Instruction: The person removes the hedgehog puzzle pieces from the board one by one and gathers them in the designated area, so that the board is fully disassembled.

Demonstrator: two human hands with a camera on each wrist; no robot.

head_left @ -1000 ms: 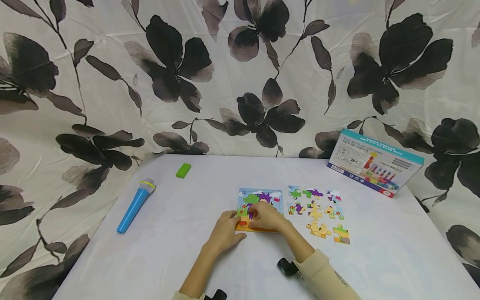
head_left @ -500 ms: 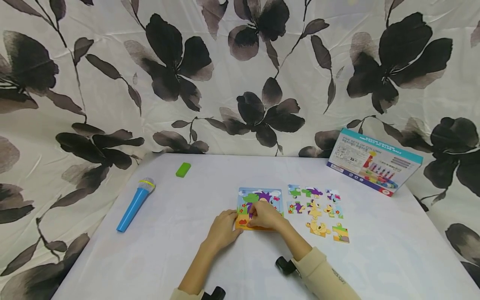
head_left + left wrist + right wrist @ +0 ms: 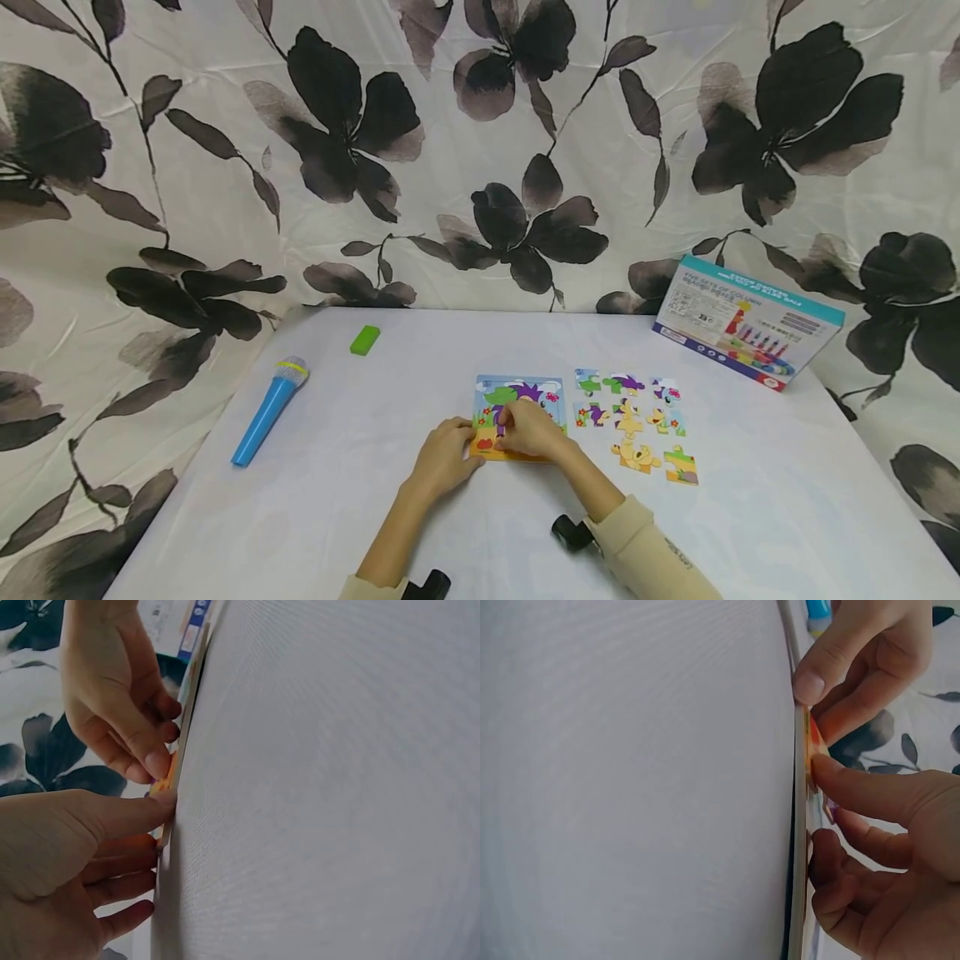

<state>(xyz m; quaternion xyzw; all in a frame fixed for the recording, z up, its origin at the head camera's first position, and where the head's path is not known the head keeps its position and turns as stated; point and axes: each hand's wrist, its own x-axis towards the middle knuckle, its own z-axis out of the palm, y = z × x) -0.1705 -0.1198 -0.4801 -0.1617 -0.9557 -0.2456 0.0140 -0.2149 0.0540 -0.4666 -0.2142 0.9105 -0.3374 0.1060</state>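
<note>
A jigsaw puzzle board with a purple-haired cartoon picture lies flat at the middle of the table. My left hand holds its near left corner, thumb at the front edge and fingers along the left side. Over the board's lower part is my right hand. Thumb and index finger pinch a puzzle piece, orange with some purple, which stands tilted up from the board in the right wrist view. Fingers cover much of that piece. To the board's right lie several loose puzzle pieces in loose rows.
A blue toy microphone lies at the left, and a green block sits farther back. At the back right a printed toy box stands near the table's edge. Floral cloth hangs behind the white table.
My left hand's thumb has come in against the board's near left corner. The right hand stays almost in place over the board. Loose pieces lie as before.
</note>
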